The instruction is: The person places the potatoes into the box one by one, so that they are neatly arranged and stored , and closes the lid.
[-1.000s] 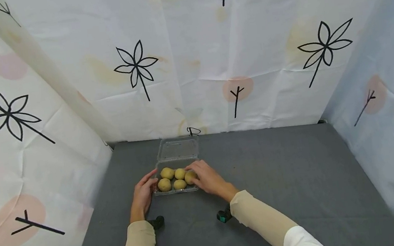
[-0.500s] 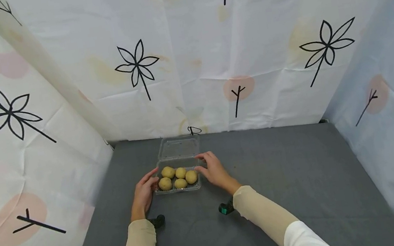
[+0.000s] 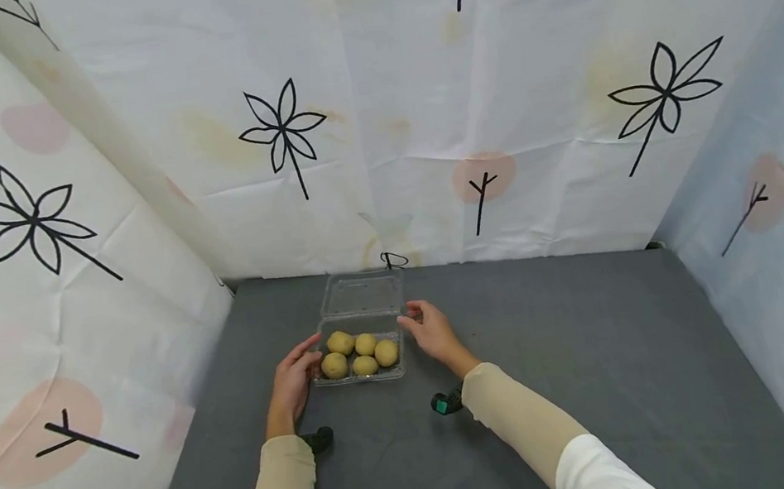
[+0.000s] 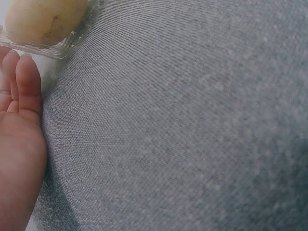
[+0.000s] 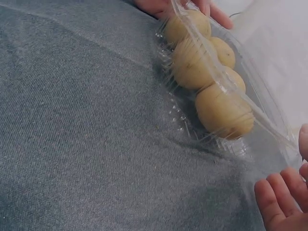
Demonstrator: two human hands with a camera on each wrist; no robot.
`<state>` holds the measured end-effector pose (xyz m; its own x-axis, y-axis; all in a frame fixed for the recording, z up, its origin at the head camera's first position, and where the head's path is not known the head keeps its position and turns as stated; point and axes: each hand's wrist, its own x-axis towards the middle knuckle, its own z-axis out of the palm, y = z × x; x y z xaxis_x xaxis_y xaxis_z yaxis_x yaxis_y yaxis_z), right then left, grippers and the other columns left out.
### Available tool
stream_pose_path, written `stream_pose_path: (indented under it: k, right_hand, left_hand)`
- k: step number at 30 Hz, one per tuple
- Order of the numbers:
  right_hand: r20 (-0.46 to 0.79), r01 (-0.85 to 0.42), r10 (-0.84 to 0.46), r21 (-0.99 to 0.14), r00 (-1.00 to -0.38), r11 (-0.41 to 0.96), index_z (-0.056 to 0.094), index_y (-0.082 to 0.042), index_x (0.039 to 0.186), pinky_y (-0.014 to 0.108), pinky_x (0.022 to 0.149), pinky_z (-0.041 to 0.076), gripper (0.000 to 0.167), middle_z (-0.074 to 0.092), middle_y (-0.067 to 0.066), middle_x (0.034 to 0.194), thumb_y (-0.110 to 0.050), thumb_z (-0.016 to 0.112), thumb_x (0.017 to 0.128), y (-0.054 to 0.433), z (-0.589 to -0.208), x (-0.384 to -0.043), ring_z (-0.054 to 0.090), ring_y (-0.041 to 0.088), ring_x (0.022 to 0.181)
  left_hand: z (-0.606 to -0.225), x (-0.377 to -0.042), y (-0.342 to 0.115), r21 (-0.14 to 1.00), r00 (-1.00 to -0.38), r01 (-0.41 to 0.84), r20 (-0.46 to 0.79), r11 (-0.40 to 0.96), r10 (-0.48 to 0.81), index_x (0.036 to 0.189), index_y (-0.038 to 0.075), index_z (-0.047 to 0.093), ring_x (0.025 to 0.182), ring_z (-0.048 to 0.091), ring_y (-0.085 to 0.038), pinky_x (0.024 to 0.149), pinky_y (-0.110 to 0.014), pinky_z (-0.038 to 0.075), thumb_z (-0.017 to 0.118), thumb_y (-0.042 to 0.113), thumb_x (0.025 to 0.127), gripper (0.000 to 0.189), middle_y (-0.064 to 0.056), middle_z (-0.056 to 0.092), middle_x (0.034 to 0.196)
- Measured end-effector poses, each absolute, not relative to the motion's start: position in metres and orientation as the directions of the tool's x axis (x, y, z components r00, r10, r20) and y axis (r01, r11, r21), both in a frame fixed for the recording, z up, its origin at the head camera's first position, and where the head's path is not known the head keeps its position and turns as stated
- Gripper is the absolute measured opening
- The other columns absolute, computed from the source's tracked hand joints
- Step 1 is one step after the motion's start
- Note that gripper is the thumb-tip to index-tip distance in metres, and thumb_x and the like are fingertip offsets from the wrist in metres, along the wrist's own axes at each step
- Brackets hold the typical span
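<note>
A clear plastic clamshell container (image 3: 361,380) sits on the grey table, its lid (image 3: 366,292) folded back. Inside lie several small yellow potatoes (image 3: 365,365), in two rough rows. My left hand (image 3: 293,382) rests against the container's left side, fingers extended along the wall. In the left wrist view those fingers (image 4: 29,79) are nearly straight beside the wall, with a potato (image 4: 45,21) behind the plastic. My right hand (image 3: 434,332) is at the far right corner of the container, holding no potato. Its fingers (image 5: 284,192) look relaxed in the right wrist view; contact with the rim is unclear.
A grey cloth covers the table (image 3: 565,354). White patterned curtains (image 3: 418,107) stand at the back and both sides. The open lid lies close to the back curtain. A dark wrist camera (image 3: 448,402) is strapped to each wrist.
My right hand has drawn off the rightmost potato and moved to the container's right side. The potatoes stay in place, and my left hand keeps its position at the left side.
</note>
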<state>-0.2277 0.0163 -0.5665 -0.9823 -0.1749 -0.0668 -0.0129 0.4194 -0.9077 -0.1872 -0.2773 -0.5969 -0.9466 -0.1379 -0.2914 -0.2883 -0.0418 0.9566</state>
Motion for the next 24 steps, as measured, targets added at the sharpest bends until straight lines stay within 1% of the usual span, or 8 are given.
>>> stream_pose_path:
  k: [6, 13, 20, 24]
  right_hand:
    - [-0.096, -0.003, -0.207, -0.902, -0.974, 0.431, 0.046, 0.0, 0.15, 0.047, 0.096, 0.055, 0.054, 0.06, 0.019, 0.137, -0.03, 0.057, 0.106, 0.0177, -0.5639, -0.2303, 0.06, 0.036, 0.125]
    - [-0.104, -0.02, -0.237, -0.883, -0.966, 0.468, 0.045, 0.0, 0.152, 0.049, 0.102, 0.052, 0.053, 0.059, 0.019, 0.137, -0.026, 0.055, 0.107, 0.0167, -0.5626, -0.2317, 0.059, 0.036, 0.128]
    - [-0.093, -0.037, -0.24, -0.873, -0.966, 0.486, 0.045, 0.0, 0.151, 0.047, 0.098, 0.054, 0.051, 0.059, 0.017, 0.136, -0.023, 0.055, 0.107, 0.0161, -0.5633, -0.2303, 0.06, 0.036, 0.125]
    - [-0.09, -0.043, -0.248, -0.874, -0.965, 0.483, 0.044, -0.001, 0.152, 0.047, 0.097, 0.054, 0.052, 0.058, 0.017, 0.137, -0.024, 0.055, 0.107, 0.0167, -0.5644, -0.2299, 0.061, 0.035, 0.125]
  left_hand:
    - [-0.5943, -0.1918, -0.2785, 0.962, -0.952, -0.271, -0.274, -0.038, -0.134, 0.143, 0.015, 0.061, 0.067, 0.048, -0.011, 0.068, -0.028, 0.048, 0.061, 0.014, 0.101, 0.042, 0.005, 0.055, 0.072]
    - [-0.5939, -0.1899, -0.2771, 0.959, -0.95, -0.283, -0.284, -0.03, -0.131, 0.145, 0.015, 0.059, 0.066, 0.048, -0.012, 0.068, -0.028, 0.048, 0.061, 0.015, 0.102, 0.043, 0.005, 0.052, 0.069]
    - [-0.5964, -0.1869, -0.2759, 0.957, -0.948, -0.29, -0.292, -0.034, -0.131, 0.144, 0.017, 0.06, 0.066, 0.048, -0.012, 0.068, -0.028, 0.048, 0.061, 0.016, 0.102, 0.041, 0.005, 0.053, 0.07]
    - [-0.5975, -0.1862, -0.2749, 0.958, -0.948, -0.286, -0.288, -0.032, -0.132, 0.144, 0.017, 0.06, 0.067, 0.048, -0.012, 0.068, -0.028, 0.048, 0.061, 0.016, 0.102, 0.042, 0.005, 0.052, 0.07]
